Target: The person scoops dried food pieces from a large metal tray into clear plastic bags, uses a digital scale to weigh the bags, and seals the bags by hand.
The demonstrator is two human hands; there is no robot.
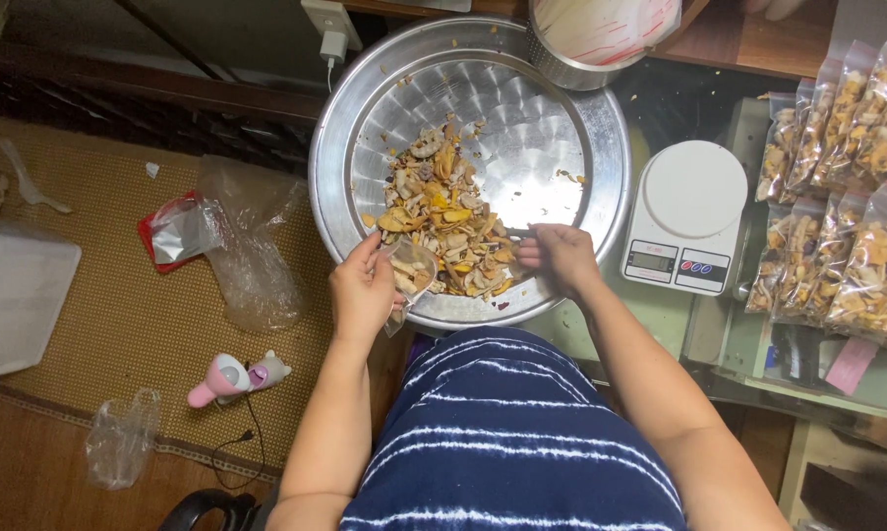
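The far half of the basin (522,128) lies bare; a steel pot (571,44) overhangs its rim, scale (689,211) crowding the right.

Home workroom for packing snacks: woven floor mat (119,295) at nine o'clock, digital kitchen scale (687,216) at two o'clock, filled clear snack bags (847,197) at three o'clock, wall socket (330,25) at twelve.

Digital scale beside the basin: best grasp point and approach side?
Probably grip the scale by its long side edges at the white base, below the round platform, coming straight down from above. The platform is wide, flat and bare, so fingers would find little hold there. The basin crowds one side, the packed snack bags the other; keep the fingers narrow.
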